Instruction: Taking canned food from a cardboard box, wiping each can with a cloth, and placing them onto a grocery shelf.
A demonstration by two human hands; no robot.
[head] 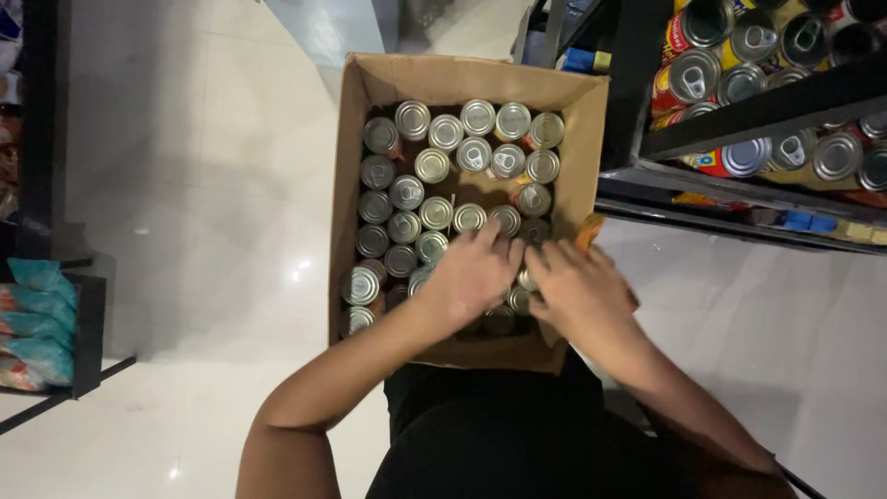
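With both hands down among the cans (434, 213) at the near end of the box (586, 139), we could knock neighbours over, and we cannot tell whether our left hand (473, 273) or right hand (577, 288) grips anything; farther off, the shelf (758, 115) is cut off.
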